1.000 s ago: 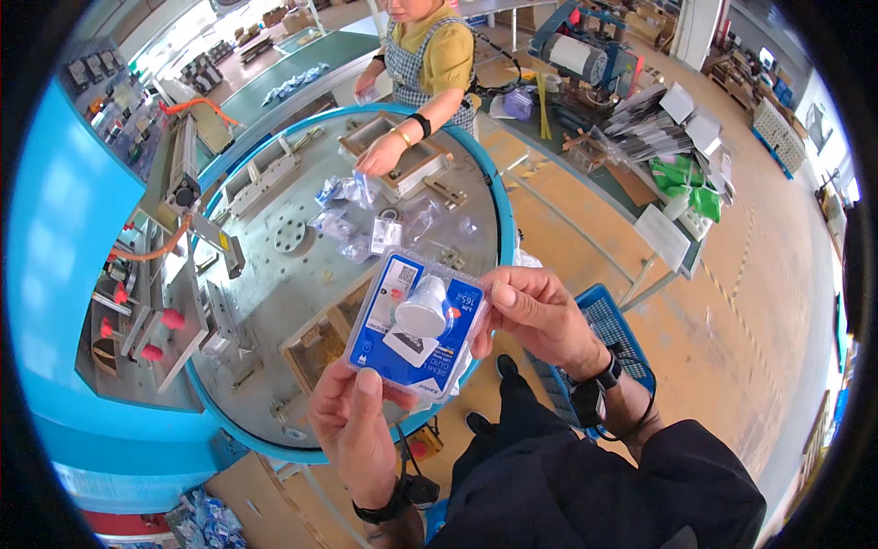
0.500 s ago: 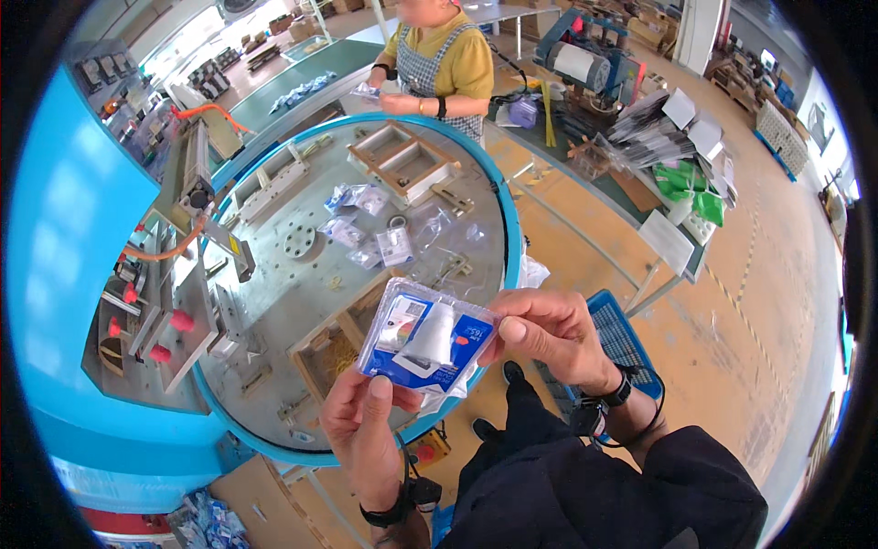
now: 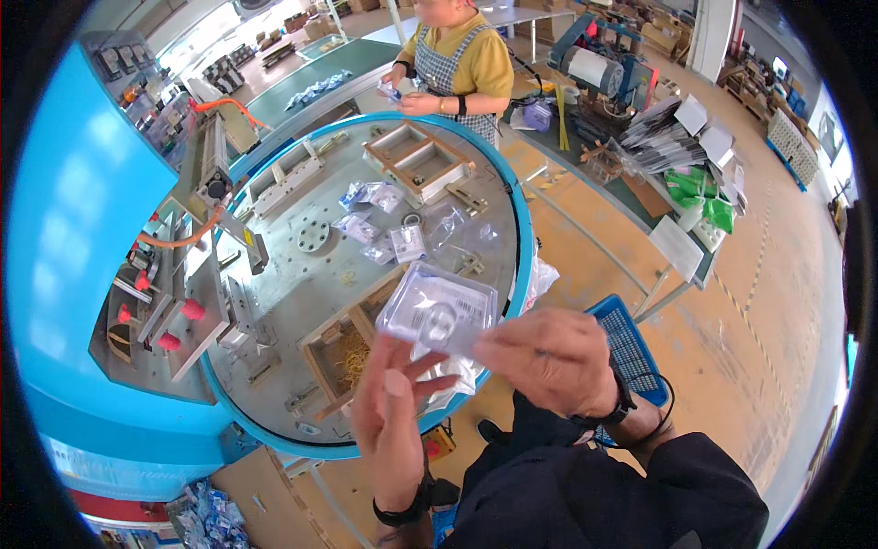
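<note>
A clear blister pack (image 3: pixel 460 295) with a pale printed back and a rounded clear bulge is held up over the near edge of the round table. My right hand (image 3: pixel 558 361) pinches its lower right corner. Below the pack's lower left edge is my left hand (image 3: pixel 393 421), its fingers apart; whether a fingertip touches the plastic I cannot tell. Beyond the pack, several similar blister packs (image 3: pixel 407 242) lie in a loose cluster on the metal table top.
The round table (image 3: pixel 274 284) has a blue rim and carries wooden frames (image 3: pixel 421 160), the nearer holding yellow bands (image 3: pixel 352 357). A blue machine (image 3: pixel 101 165) stands left. A blue crate (image 3: pixel 626 334) sits low on the right. Across the table, another person (image 3: pixel 462 59) handles a small pack.
The blister pack has been turned over: its blue printed front with a white cone-shaped piece gave way to the pale back. My left fingers have spread from their hold on its lower left corner.
</note>
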A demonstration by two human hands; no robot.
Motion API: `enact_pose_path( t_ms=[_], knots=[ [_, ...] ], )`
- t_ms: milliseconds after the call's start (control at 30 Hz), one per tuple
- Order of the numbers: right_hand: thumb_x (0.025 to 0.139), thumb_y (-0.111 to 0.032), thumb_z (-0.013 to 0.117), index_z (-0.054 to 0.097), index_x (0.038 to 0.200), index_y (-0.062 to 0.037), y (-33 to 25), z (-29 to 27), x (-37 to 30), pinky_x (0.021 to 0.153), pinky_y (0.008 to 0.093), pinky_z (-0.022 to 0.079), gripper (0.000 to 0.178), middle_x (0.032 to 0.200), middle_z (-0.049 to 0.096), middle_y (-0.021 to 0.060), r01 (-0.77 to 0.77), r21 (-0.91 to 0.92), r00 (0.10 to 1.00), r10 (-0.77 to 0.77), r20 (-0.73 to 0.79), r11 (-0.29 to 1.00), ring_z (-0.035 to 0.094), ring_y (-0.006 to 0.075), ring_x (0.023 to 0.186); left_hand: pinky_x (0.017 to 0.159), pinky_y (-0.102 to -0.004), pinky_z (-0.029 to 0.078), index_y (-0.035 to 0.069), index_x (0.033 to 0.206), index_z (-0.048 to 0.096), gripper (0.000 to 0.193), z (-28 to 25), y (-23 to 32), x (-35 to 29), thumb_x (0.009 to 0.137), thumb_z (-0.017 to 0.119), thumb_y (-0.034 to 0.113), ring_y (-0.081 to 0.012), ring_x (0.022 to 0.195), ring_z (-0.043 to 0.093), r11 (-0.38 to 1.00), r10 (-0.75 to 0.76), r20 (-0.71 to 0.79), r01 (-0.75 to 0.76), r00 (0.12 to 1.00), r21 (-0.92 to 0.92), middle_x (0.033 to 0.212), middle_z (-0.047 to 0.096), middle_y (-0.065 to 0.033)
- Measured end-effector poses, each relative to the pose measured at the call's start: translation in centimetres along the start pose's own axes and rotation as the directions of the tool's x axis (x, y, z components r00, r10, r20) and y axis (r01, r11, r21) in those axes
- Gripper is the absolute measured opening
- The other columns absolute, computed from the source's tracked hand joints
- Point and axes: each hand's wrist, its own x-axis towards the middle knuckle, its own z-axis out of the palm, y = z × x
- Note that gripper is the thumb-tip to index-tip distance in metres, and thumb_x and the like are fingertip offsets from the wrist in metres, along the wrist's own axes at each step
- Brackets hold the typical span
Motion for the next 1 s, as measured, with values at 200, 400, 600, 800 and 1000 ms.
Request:
enact_pose_path(
  t_ms=[200, 400, 600, 800, 1000],
  knots=[
    [0.071, -0.006, 0.077, 0.077, 0.110, -0.0072, -0.7, 0.6, -0.5, 0.065, 0.0308, 0.058, 0.039, 0.107, 0.070, 0.0073, 0.064, 0.039, 0.997, -0.066, 0.035, 0.997, 0.071, 0.0200, 0.080, 0.097, -0.0416, 0.054, -0.005, 0.146, 0.044, 0.057, 1.4, 1.1, -1.3, 0.099, 0.063, 0.024, -0.0270, 0.123, 0.060, 1.000, 0.019, 0.009, -0.019, 1.000, -0.017, 0.138, 0.057, -0.0203],
    [0.072, -0.005, 0.083, 0.078, 0.109, -0.0073, -0.9, -0.2, -0.8, 0.065, 0.0313, 0.057, 0.038, 0.105, 0.071, 0.0073, 0.011, 0.087, 0.999, -0.015, 0.043, 0.996, 0.071, 0.0203, 0.080, 0.103, -0.0412, 0.050, -0.008, 0.150, 0.035, 0.059, 2.2, 1.3, -1.4, 0.096, 0.058, -0.005, -0.0247, 0.124, 0.058, 0.988, 0.064, 0.078, -0.052, 0.995, -0.144, 0.141, 0.054, -0.0184],
    [0.074, -0.006, 0.084, 0.078, 0.110, -0.0075, -1.0, -0.6, -1.3, 0.066, 0.0326, 0.058, 0.036, 0.106, 0.071, 0.0095, -0.010, 0.131, 0.999, 0.006, 0.036, 0.991, 0.072, 0.0219, 0.082, 0.101, -0.0401, 0.051, -0.008, 0.148, 0.038, 0.056, 2.8, 1.3, -1.8, 0.096, 0.059, -0.005, -0.0243, 0.121, 0.060, 0.987, 0.071, 0.038, -0.065, 0.997, -0.144, 0.139, 0.055, -0.0186],
    [0.075, 0.001, 0.076, 0.076, 0.115, -0.0090, -0.7, -1.3, -1.6, 0.072, 0.0342, 0.060, 0.041, 0.111, 0.071, 0.0126, -0.090, 0.196, 0.996, 0.084, 0.041, 0.976, 0.074, 0.0262, 0.088, 0.093, -0.0397, 0.057, -0.007, 0.142, 0.047, 0.048, 3.3, 1.4, -1.3, 0.097, 0.061, 0.002, -0.0254, 0.116, 0.064, 0.988, 0.086, 0.000, -0.085, 0.996, -0.126, 0.131, 0.061, -0.0189],
    [0.078, 0.006, 0.071, 0.073, 0.119, -0.0077, 0.1, -1.5, -2.0, 0.078, 0.0363, 0.061, 0.044, 0.119, 0.070, 0.0162, -0.159, 0.271, 0.987, 0.149, 0.057, 0.949, 0.074, 0.0311, 0.097, 0.086, -0.0398, 0.061, -0.008, 0.141, 0.045, 0.052, 3.4, 0.7, -0.7, 0.101, 0.059, 0.022, -0.0284, 0.106, 0.069, 0.993, 0.098, -0.015, -0.099, 0.995, -0.061, 0.126, 0.064, -0.0204]
  ],
)
